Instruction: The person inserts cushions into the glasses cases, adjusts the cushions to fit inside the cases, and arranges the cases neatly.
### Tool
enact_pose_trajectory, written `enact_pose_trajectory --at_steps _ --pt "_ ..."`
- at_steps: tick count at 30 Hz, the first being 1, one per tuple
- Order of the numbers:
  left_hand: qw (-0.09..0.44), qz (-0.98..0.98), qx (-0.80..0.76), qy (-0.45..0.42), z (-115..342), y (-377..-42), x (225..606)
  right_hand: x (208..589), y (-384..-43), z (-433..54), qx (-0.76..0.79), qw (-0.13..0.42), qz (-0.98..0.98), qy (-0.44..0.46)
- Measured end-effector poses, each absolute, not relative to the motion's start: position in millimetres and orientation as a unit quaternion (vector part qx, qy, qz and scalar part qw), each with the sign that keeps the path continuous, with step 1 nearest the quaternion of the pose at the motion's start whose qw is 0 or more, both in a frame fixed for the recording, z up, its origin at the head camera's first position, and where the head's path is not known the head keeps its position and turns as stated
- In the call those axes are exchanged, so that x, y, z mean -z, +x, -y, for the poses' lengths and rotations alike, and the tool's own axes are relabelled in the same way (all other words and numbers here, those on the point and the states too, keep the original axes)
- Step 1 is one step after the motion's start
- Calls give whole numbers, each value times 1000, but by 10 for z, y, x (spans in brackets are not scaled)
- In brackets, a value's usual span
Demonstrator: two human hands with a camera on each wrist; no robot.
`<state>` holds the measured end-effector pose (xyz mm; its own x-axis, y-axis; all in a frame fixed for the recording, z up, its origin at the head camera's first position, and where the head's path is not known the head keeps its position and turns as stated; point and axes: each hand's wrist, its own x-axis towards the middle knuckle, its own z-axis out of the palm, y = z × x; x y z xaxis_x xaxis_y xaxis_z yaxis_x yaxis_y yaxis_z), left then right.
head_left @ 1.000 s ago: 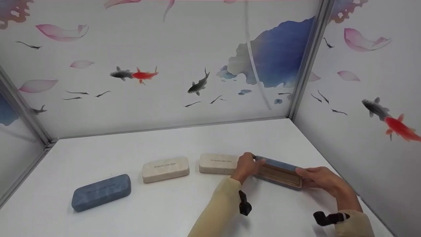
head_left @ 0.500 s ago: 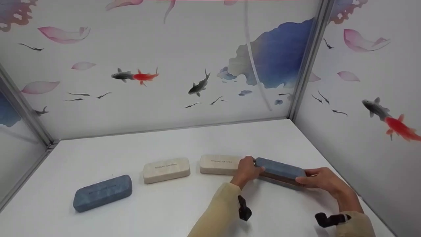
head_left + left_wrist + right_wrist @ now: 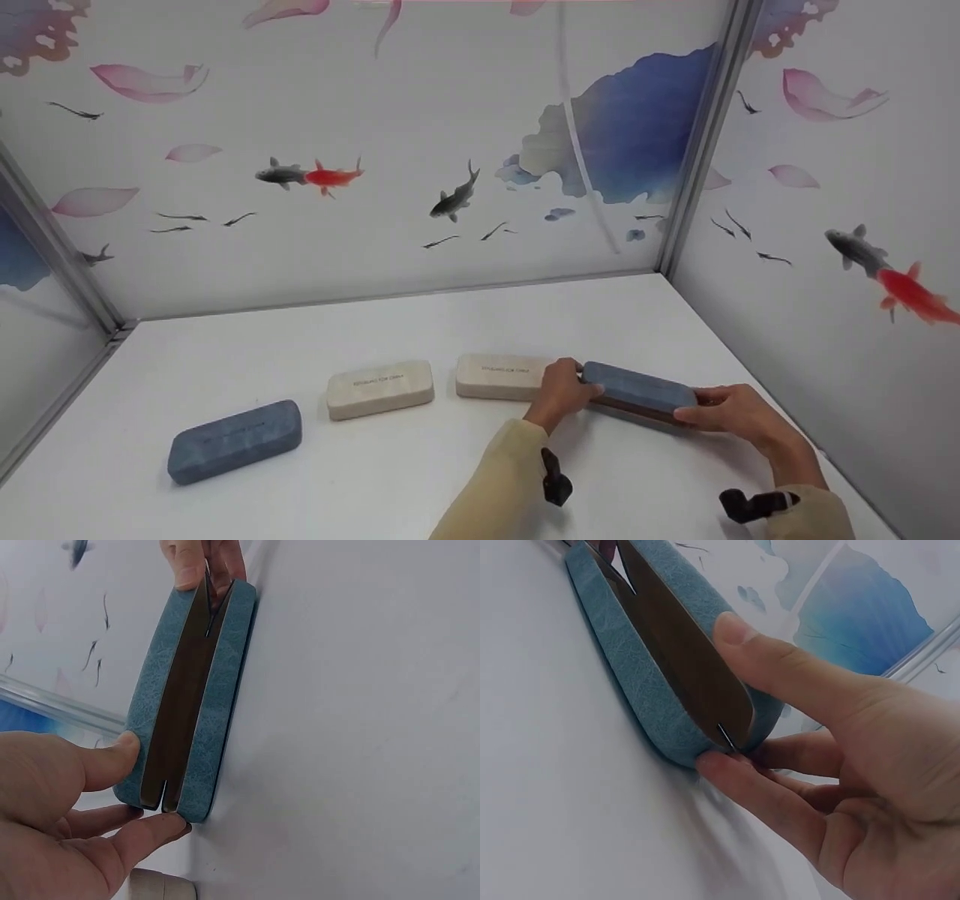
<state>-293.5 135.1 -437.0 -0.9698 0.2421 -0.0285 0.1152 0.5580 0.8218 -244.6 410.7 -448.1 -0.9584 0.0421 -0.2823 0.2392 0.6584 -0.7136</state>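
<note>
A blue glasses case (image 3: 641, 388) with a brown lining lies at the right of the table, its lid lowered so that a narrow gap shows along the front. My left hand (image 3: 564, 390) grips its left end, thumb on the lid and fingers at the lower shell, as the left wrist view shows. At the other end my right hand (image 3: 739, 412) holds the case the same way, with the thumb (image 3: 739, 630) on the lid edge and fingers around the end. The wrist views look into the brown interior (image 3: 180, 712) through the gap.
Just left of my left hand lies a cream glasses case (image 3: 495, 377), partly hidden by it. Another cream case (image 3: 380, 390) and a second blue case (image 3: 235, 442) lie farther left, both closed. Printed wall panels (image 3: 390, 112) bound the white table (image 3: 375, 480) at the back and sides.
The lid of the held blue case has swung down towards the front, from wide open with the lining showing to nearly closed. Both hands stay at its ends.
</note>
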Motion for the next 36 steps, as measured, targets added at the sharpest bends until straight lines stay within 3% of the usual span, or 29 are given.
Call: enact_pose_trajectory --at_steps 36 --pt "29 -872 -474 116 -1331 -2961 4486 4542 -2483 -4085 386 111 -914 64"
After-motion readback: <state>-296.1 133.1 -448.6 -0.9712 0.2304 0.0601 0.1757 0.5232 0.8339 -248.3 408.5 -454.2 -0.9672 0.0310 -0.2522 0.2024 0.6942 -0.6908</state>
